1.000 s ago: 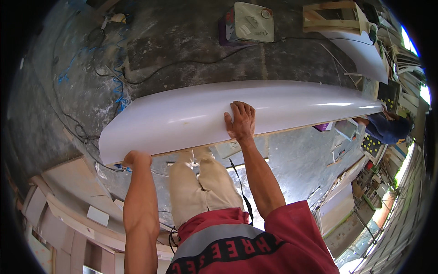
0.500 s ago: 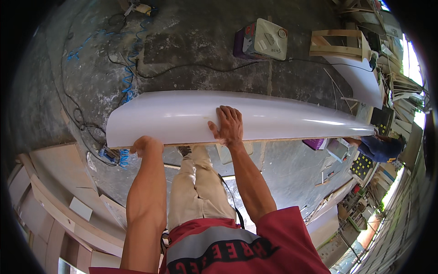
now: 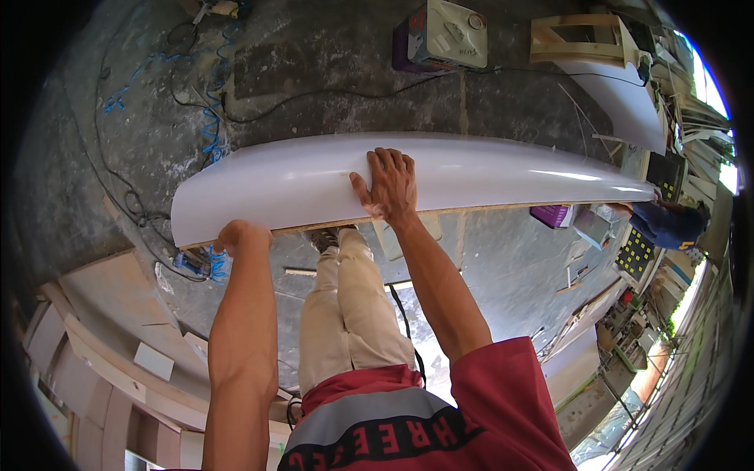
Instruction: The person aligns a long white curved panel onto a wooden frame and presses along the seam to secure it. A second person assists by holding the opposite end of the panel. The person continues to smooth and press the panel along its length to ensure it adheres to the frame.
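Observation:
A long white glossy panel (image 3: 298,177) with a thin wood-coloured edge spans the view from left to right, held off the floor. My left hand (image 3: 242,235) is closed round its near edge close to the left end; the fingertips are partly hidden. My right hand (image 3: 389,188) lies on the panel's white face near the middle, fingers stretched out and thumb apart, with the wrist over the near edge. At the far right end, another person (image 3: 667,228) in dark blue has hands at the panel.
Beyond the panel stands a square tin (image 3: 452,35). A black cable (image 3: 330,93) and a coiled blue hose (image 3: 210,133) lie across the floor. A wooden frame with a white sheet (image 3: 620,102) is at the far right. Boards (image 3: 102,298) are stacked at the left.
The panel has tilted slightly, its right end higher in the picture, with both my hands staying on it. My legs and the view have shifted. The other person remains at the far end.

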A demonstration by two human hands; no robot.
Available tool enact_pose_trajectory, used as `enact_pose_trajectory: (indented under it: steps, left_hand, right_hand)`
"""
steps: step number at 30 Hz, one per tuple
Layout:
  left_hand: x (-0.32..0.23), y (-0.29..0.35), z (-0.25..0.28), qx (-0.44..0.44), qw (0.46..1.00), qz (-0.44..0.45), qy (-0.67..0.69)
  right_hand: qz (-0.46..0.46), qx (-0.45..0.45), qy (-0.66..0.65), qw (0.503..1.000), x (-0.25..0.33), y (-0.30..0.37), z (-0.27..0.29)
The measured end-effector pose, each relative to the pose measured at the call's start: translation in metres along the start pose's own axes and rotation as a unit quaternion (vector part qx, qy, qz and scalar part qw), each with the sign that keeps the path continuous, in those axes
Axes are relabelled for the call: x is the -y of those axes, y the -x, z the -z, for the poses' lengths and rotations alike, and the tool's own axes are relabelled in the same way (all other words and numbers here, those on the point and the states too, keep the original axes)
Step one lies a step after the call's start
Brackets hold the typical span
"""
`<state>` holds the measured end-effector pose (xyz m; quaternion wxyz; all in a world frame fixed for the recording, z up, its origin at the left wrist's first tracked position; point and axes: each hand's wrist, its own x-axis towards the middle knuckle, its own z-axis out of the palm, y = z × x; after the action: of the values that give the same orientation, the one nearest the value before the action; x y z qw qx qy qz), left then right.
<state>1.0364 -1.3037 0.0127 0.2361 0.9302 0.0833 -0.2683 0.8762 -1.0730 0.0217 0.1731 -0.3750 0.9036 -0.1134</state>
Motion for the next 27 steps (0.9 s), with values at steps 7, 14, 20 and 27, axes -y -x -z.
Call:
enact_pose_trajectory:
  steps: [7, 14, 20, 27]
  left_hand:
    - [-0.004, 0.037, 0.021, 0.024, 0.997, 0.038, 0.066]
    - [0.006, -0.023, -0.001, 0.032, 0.999, -0.009, 0.008]
    - [0.008, -0.010, 0.021, 0.213, 0.967, -0.075, 0.121]
    - [0.143, 0.039, 0.042, 0.308, 0.933, -0.171, 0.079]
  right_hand:
    - [0.014, -0.043, -0.006, 0.999, -0.003, 0.001, -0.007]
    - [0.002, -0.019, -0.009, 1.000, 0.000, 0.001, -0.005]
    - [0.000, -0.019, -0.027, 0.999, 0.000, 0.001, -0.002]
    - [0.019, -0.053, -0.094, 0.994, -0.006, 0.002, -0.004]
